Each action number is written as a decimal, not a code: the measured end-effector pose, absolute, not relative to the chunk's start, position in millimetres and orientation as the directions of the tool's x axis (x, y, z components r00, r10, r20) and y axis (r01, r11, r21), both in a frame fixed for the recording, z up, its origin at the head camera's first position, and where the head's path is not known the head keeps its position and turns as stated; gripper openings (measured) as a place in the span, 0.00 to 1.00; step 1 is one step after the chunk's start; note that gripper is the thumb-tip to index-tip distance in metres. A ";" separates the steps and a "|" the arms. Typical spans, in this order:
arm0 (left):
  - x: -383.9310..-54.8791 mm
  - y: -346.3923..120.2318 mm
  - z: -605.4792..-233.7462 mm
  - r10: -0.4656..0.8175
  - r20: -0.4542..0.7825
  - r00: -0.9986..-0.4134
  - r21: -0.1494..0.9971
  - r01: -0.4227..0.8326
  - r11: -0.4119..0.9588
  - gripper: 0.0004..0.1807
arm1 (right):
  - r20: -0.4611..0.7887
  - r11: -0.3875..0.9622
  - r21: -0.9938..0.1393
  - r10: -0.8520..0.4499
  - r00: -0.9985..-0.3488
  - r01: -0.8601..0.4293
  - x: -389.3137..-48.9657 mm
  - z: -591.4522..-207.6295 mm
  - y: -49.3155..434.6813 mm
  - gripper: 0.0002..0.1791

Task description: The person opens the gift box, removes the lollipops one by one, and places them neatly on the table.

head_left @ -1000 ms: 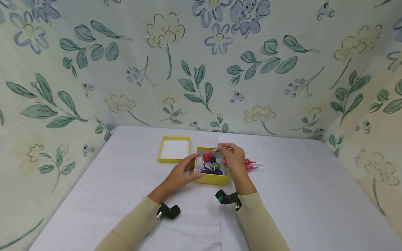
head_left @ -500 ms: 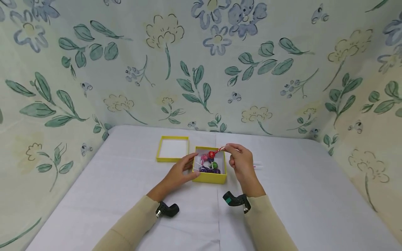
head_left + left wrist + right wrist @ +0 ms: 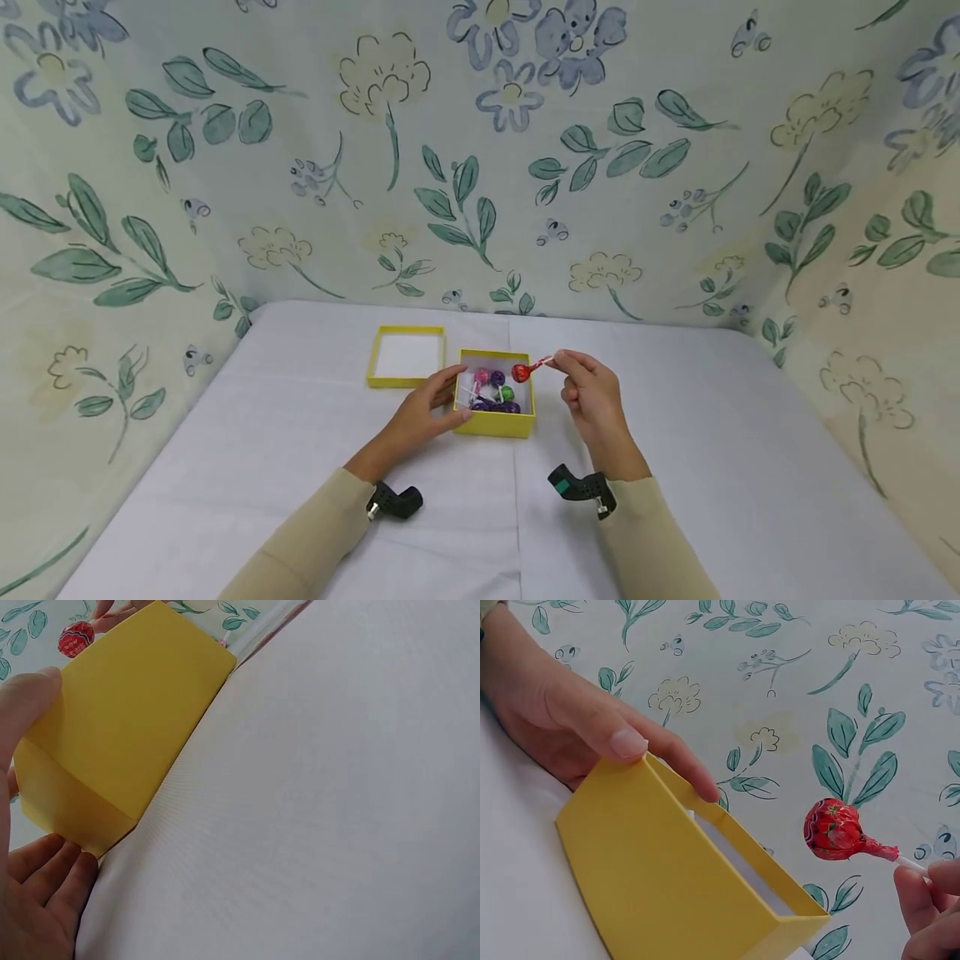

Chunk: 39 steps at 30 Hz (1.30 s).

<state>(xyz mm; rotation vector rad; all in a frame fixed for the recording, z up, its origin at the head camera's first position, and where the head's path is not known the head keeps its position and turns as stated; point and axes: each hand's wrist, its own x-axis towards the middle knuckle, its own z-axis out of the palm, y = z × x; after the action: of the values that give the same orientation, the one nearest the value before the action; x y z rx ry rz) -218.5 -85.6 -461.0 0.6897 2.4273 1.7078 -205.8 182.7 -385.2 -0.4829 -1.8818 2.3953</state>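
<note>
My right hand [image 3: 596, 404] pinches a red-wrapped lollipop [image 3: 521, 372] by its white stick, just over the right rim of the open yellow box [image 3: 492, 425]. In the right wrist view, the lollipop [image 3: 832, 829] hangs apart from the box, its head pointing left. My left hand [image 3: 416, 417] grips the box's left side, thumb at the near corner and fingers along the wall. Inside lie a pink lollipop [image 3: 481, 376], a green one [image 3: 506, 392] and several purple ones [image 3: 495, 407]. The left wrist view shows the outer walls of the box [image 3: 135, 712], hiding its contents.
The yellow-rimmed box lid [image 3: 393, 383], white inside, lies behind and left of the box. A white cloth [image 3: 675, 467] covers the table. Floral fabric [image 3: 450, 167] hangs behind and at both sides. Black wrist cameras sit on both wrists.
My right hand has lifted the red lollipop from inside the box and drawn it rightward. The lollipops beside the box have become hidden behind that hand. My left hand keeps its hold.
</note>
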 end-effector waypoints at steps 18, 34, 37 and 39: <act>-217.2 -84.1 -460.7 0.415 0.196 -0.889 0.918 0.315 0.241 0.41 | -0.199 -0.396 -0.914 0.249 -0.948 0.088 -190.9 -381.1 219.3 0.16; -217.7 -84.6 -461.0 0.428 0.196 -0.882 0.911 0.325 0.253 0.41 | -0.236 -0.381 -0.918 0.293 -0.927 0.113 -181.7 -391.0 242.3 0.17; -217.7 -86.2 -459.8 0.428 0.194 -0.882 0.910 0.325 0.257 0.41 | -0.266 -0.360 -0.922 0.316 -0.911 0.145 -180.5 -393.2 246.3 0.18; -217.9 -87.0 -460.3 0.432 0.200 -0.879 0.912 0.328 0.245 0.41 | -0.279 -0.336 -0.927 0.329 -0.902 0.164 -179.0 -395.1 249.3 0.19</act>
<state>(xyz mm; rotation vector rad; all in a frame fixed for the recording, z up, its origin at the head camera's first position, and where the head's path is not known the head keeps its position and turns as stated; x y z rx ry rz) -217.9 -87.0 -460.3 0.7364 2.4048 1.7247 -179.0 249.3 -395.1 -0.6529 -1.7449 2.3985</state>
